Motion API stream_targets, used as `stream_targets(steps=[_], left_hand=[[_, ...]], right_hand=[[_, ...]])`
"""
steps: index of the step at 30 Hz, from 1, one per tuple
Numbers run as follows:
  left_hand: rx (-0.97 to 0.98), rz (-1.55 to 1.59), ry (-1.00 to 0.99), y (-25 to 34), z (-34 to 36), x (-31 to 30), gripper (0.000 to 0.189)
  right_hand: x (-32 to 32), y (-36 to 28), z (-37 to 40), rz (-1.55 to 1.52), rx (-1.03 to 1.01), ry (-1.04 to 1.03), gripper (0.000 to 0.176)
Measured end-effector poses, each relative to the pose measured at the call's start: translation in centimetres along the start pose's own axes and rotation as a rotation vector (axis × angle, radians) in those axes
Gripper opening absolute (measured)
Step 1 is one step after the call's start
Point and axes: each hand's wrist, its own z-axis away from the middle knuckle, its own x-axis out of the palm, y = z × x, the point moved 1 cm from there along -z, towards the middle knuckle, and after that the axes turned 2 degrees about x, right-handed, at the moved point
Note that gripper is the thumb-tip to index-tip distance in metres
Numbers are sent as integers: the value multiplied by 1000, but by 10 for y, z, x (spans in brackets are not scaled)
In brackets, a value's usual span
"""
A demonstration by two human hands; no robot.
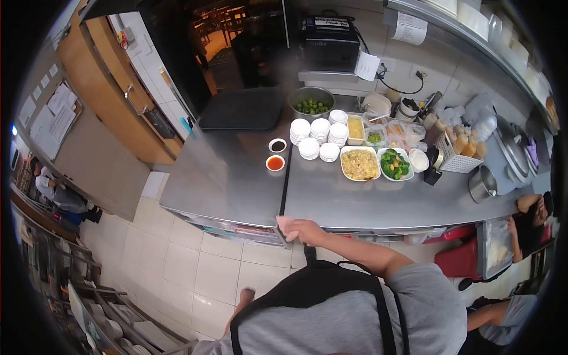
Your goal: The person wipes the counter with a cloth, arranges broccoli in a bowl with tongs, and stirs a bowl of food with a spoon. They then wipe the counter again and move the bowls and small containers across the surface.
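My right hand [305,231] is at the front edge of the steel counter [225,177], its fingers closed on a small pink cloth or paper [284,223]. My left hand [247,293] hangs low beside my apron, over the floor; its fingers are too small and blurred to read. Beyond my right hand stand a small dish of red-orange sauce [275,163] and a dish of dark sauce [277,145]. To their right are stacks of white saucers [309,148], a square dish of yellowish food [360,165] and a dish of broccoli [396,164].
A metal bowl [296,106] of green limes and a black tray [239,111] stand at the back. A white basket [458,161] of sauce bottles and a metal pot [482,184] are farther right. Another person [529,228] is at the right edge, by a food bin [497,245].
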Motion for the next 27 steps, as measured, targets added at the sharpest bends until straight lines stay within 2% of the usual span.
stream_targets(steps=[1,3,5,6,8,9,11,12,14,15,16,18,19,21,22,24,25,26,27], left_hand=[[102,-23,-16,-11,23,19,22],[-25,233,-10,-36,58,59,23],[-107,338,-8,-49,80,69,23],[-129,355,-1,-53,84,68,23],[-139,372,23,-57,87,67,24],[-131,374,39,-59,85,68,24],[-96,349,90,-61,75,68,25],[-71,317,125,-58,67,61,25],[-103,304,160,-56,48,57,26],[-305,547,53,-52,41,36,28],[-536,762,-16,-37,42,-20,30],[-417,625,130,-30,26,-30,29],[-430,634,118,-28,25,-31,29],[-390,1101,345,-23,14,-45,24],[-391,1105,354,-18,13,-52,24],[-423,950,466,-15,15,-59,17],[-458,1002,382,-16,17,-56,16],[-494,1052,295,-19,24,-49,16],[-196,678,383,-22,32,-45,17]], right_hand=[[-11,-12,0,-1,-2,4,35],[-35,-24,-2,-229,131,138,31],[-54,-5,-7,-237,196,289,30],[-67,-1,-10,-241,195,290,30],[-87,1,-19,145,179,365,32],[-88,-2,-24,143,176,366,32],[-88,-8,-34,599,291,221,41],[-85,-2,-41,597,291,216,41],[-75,14,-55,600,196,51,59],[-75,13,-63,599,191,39,59],[-73,9,-73,638,160,-5,59],[-71,8,-95,666,124,-71,58],[-73,10,-108,684,87,-82,59],[-79,11,-134,729,25,-103,63],[-81,11,-145,734,16,-102,63],[-86,14,-172,791,7,-229,63],[-80,26,-188,842,31,-278,70],[-81,26,-199,848,23,-265,70],[-81,26,-209,874,17,-333,75]])
